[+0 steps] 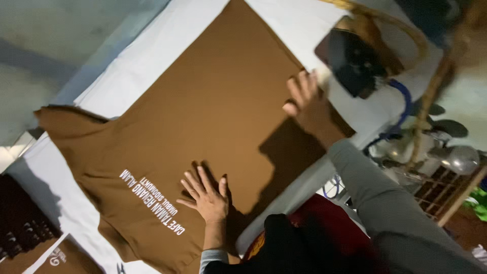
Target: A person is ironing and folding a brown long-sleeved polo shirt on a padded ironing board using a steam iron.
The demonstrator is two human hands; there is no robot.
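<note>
1. The white padded board [152, 56] fills most of the view, running corner to corner under everything else.
2. On it lies the brown shirt [213, 101], spread flat with white lettering near one end (I won't read it out). The body looks smooth; one sleeve hangs out past the board's edge at the left, unfolded. So the laying-out seems done, and any folding or pressing appears not yet started.
3. The right hand [307, 104] rests on the shirt's far edge, fingers together and slightly curled over the hem, pinning rather than gripping it.
4. The left hand [207, 195] is flat on the cloth just beside the lettering, fingers spread wide, palm down.
5. A dark iron [350, 58] sits on the board just beyond the right hand, untouched.
6. More brown cloth [61, 259] waits at the lower left corner.
</note>
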